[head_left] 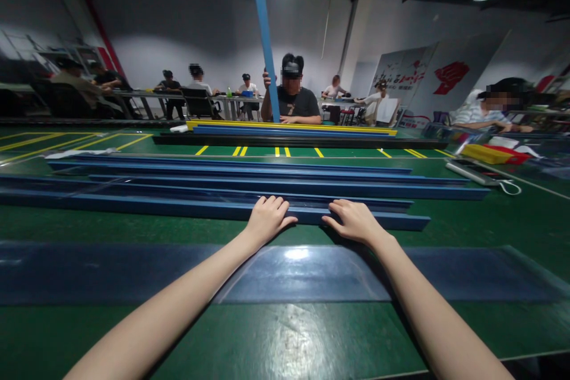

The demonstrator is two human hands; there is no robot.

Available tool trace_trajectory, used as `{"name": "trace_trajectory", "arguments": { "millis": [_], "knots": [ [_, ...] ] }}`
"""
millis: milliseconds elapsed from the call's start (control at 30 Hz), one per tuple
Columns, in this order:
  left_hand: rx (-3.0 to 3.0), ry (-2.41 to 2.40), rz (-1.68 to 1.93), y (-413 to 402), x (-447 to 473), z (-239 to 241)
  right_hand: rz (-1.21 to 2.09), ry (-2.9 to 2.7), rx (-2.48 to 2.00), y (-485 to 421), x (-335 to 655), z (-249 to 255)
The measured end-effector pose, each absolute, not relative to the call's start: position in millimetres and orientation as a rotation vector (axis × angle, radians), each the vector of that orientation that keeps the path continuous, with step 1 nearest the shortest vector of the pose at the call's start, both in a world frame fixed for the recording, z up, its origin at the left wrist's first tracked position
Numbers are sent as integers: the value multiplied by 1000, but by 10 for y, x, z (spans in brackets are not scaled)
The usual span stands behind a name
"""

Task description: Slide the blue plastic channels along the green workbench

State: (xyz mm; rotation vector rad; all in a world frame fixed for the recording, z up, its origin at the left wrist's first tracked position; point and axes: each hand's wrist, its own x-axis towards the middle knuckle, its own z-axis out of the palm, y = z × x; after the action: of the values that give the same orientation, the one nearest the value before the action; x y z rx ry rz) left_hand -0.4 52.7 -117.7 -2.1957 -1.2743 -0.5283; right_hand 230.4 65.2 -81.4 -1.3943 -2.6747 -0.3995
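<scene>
A long blue channel-shaped profile [178, 209] lies across the green table before me. My left hand [267, 217] is closed on its near wall, fingers over the top edge and thumb along the front. Farther right on the same profile, my right hand [354, 219] grips the wall in the same way, its thumb pointing toward the left one. Clear film shows inside the channel near its left part. Between my forearms and beyond them, a wide transparent plastic strip [307, 273] lies flat on the table, partly covered by my arms.
Several more blue profiles [312, 183] lie parallel behind. Farther back are a black bar [267, 141] and a yellow strip [289, 126]. Across the table a person [298, 101] holds an upright blue strip [265, 29]. A power strip [472, 172] and yellow tray [485, 153] sit at right.
</scene>
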Motion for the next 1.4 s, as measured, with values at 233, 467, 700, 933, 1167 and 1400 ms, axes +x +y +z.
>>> {"name": "trace_trajectory", "arguments": {
  "millis": [233, 467, 700, 933, 1167, 1400],
  "knots": [
    [-2204, -1274, -532, 528, 2, -1181, -386, -2666, -1357, 661, 2306, -830],
    [-2198, -1271, -534, 529, 1, -1185, -363, -2680, -1382, 669, 2308, -834],
    [-2200, -1278, -535, 517, 6, -1177, -351, -2678, -1369, 670, 2309, -831],
    [-2199, -1280, -523, 515, 1, -1171, -358, -2672, -1357, 668, 2311, -828],
    [-2199, -1279, -524, 512, 4, -1169, -377, -2665, -1341, 667, 2312, -834],
    [-2203, -1281, -534, 518, 2, -1178, -310, -2643, -1358, 666, 2313, -831]
  ]
}}
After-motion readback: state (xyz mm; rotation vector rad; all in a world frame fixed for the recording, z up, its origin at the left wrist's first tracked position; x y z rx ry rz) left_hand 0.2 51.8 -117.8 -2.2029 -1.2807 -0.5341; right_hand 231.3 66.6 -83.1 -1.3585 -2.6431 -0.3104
